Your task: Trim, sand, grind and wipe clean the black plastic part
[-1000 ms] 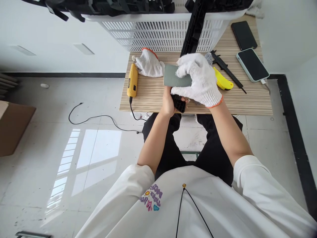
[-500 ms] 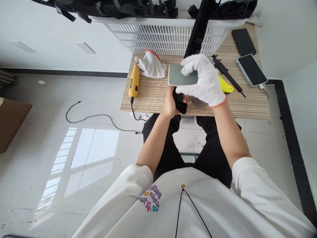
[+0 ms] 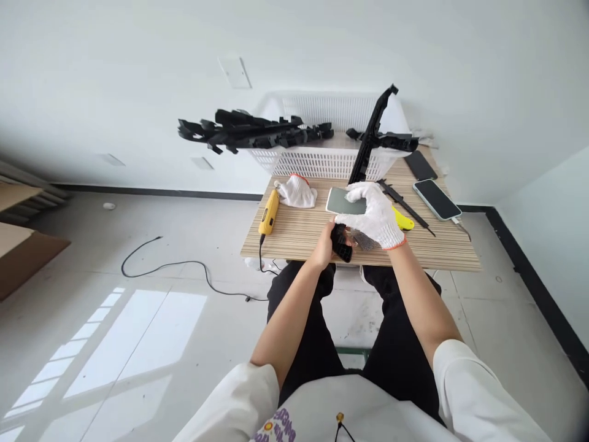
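My bare left hand (image 3: pixel 324 247) is wrapped round a small black plastic part (image 3: pixel 340 243) at the near edge of the wooden table (image 3: pixel 304 230). My right hand (image 3: pixel 375 215), in a white knit glove, grips a flat grey-green pad (image 3: pixel 341 201) just above that black part. The pad's right end is hidden under the gloved fingers. A grey textured piece (image 3: pixel 363 239) shows below the gloved palm.
On the table lie a yellow corded tool (image 3: pixel 269 212), a spare white glove (image 3: pixel 297 191), a yellow scraper (image 3: pixel 403 220), a black caliper (image 3: pixel 404 202) and two phones (image 3: pixel 435 199). A white basket (image 3: pixel 322 161) holding long black plastic parts (image 3: pixel 251 130) stands at the back. A cable (image 3: pixel 170 267) trails on the floor.
The head view has tilted up and pulled back, showing the whole basket and wall. Both hands keep their grips; the gloved hand and pad stay over the black part.
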Action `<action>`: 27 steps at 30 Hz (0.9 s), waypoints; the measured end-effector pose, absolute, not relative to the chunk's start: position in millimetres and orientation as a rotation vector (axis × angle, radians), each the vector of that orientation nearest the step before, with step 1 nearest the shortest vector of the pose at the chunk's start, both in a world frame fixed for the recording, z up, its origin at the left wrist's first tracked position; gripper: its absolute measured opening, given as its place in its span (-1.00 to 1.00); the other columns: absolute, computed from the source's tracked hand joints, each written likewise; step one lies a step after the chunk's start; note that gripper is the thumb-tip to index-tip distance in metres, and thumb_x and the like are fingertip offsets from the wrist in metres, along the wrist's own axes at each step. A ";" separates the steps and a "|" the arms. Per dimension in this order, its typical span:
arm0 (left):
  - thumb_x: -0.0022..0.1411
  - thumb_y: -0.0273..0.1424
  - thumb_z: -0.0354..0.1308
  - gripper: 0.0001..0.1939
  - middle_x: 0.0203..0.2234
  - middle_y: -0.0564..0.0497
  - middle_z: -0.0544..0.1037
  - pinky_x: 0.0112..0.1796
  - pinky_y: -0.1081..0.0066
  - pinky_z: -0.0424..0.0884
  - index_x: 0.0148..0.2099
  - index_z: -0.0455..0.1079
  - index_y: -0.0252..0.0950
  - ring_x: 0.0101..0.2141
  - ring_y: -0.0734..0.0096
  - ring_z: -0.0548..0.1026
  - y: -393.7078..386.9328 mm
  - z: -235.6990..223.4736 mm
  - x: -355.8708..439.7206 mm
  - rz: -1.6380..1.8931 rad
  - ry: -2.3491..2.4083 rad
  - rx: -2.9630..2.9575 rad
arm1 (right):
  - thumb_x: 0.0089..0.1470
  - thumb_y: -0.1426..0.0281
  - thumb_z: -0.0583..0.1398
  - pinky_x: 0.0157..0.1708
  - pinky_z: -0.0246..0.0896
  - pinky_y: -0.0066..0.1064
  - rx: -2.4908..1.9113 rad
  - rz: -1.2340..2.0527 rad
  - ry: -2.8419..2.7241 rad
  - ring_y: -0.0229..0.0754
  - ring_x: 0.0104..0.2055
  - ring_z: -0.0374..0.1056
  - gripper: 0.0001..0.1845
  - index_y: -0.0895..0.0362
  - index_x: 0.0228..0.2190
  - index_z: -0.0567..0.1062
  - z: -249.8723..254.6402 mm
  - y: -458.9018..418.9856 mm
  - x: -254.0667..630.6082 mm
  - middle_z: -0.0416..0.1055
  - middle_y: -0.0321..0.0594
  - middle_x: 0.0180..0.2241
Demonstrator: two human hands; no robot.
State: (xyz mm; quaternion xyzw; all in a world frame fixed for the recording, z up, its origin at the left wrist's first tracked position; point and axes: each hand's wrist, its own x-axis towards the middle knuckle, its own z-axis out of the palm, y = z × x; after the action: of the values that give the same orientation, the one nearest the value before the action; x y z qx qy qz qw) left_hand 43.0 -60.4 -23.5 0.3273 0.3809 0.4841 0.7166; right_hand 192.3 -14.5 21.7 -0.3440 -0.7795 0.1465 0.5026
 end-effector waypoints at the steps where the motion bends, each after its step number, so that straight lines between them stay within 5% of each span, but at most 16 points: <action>1: 0.31 0.06 0.00 -0.48 -0.69 0.02 0.41 -0.44 0.32 0.57 -0.44 0.40 -0.26 -0.50 0.24 0.57 -61.0 -23.1 42.6 1.068 0.834 0.736 | -0.22 0.25 0.50 0.02 0.36 0.09 -0.834 0.353 -1.862 0.11 0.02 0.46 -0.49 -0.09 -0.27 0.38 21.0 -14.7 192.0 0.50 -0.18 -0.06; 9: 0.21 0.10 0.10 -0.49 -0.66 0.01 0.45 -0.28 0.29 0.54 -0.38 0.47 -0.28 -0.48 0.24 0.55 -62.6 -22.3 40.1 1.072 0.774 0.839 | -0.24 0.25 0.49 0.09 0.35 0.09 -0.999 0.567 -1.668 0.09 0.04 0.45 -0.49 -0.03 -0.27 0.39 24.9 -18.6 191.5 0.50 -0.17 -0.06; 13: 0.14 0.16 0.08 -0.42 -0.59 -0.12 0.55 -0.10 0.25 0.50 -0.56 0.38 -0.27 -0.25 0.07 0.61 -65.5 -18.3 34.1 0.946 0.791 0.949 | -0.22 0.36 0.46 0.07 0.38 -0.10 -0.900 0.894 -1.670 -0.03 0.02 0.46 -0.55 0.05 -0.25 0.44 35.1 -34.9 192.3 0.51 -0.21 -0.07; 15: 0.13 0.11 0.13 -0.46 -0.53 -0.13 0.58 -0.05 0.25 0.47 -0.53 0.41 -0.29 -0.19 0.06 0.60 -67.0 -17.0 31.6 0.889 0.747 1.004 | -0.20 0.38 0.45 -0.10 0.46 -0.25 -0.835 1.114 -1.616 -0.13 -0.11 0.49 -0.57 0.06 -0.24 0.46 39.3 -43.7 191.5 0.51 -0.24 -0.11; 20: 0.10 -0.08 0.26 -0.61 -0.53 -0.01 0.55 -0.33 0.33 0.50 -0.28 0.44 -0.33 -0.46 0.32 0.55 -66.5 -18.9 33.8 0.928 0.779 0.891 | -0.20 0.33 0.45 -0.64 0.25 -0.49 -0.709 1.618 -1.409 -0.36 -0.55 0.33 -0.56 0.06 -0.23 0.47 40.4 -49.4 192.0 0.47 -0.36 -0.32; 23: 0.17 -0.12 0.27 -0.60 -0.54 0.11 0.50 -0.48 0.42 0.47 -0.07 0.38 -0.29 -0.59 0.48 0.46 -65.4 -18.4 37.7 0.971 0.754 0.798 | -0.08 0.22 0.40 -0.65 0.13 -0.60 -0.631 1.519 -1.133 -0.36 -0.47 0.34 -0.64 0.02 -0.21 0.50 39.8 -41.9 204.2 0.44 -0.37 -0.41; 27: 0.25 -0.08 0.23 -0.58 -0.55 0.14 0.47 -0.56 0.46 0.48 -0.01 0.33 -0.28 -0.63 0.51 0.44 -64.5 -14.3 39.6 1.053 0.752 0.819 | -0.16 0.35 0.45 -0.60 0.15 -0.66 -0.642 1.381 -1.073 -0.40 -0.38 0.34 -0.55 -0.05 -0.15 0.55 40.9 -32.5 222.3 0.44 -0.38 -0.31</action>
State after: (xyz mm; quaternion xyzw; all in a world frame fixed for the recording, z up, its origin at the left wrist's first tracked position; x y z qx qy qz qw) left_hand 39.6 -64.5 -14.3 0.3706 0.3401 0.4767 0.7209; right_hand 222.3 -32.5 40.9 -0.2765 -0.4621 0.5951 0.5966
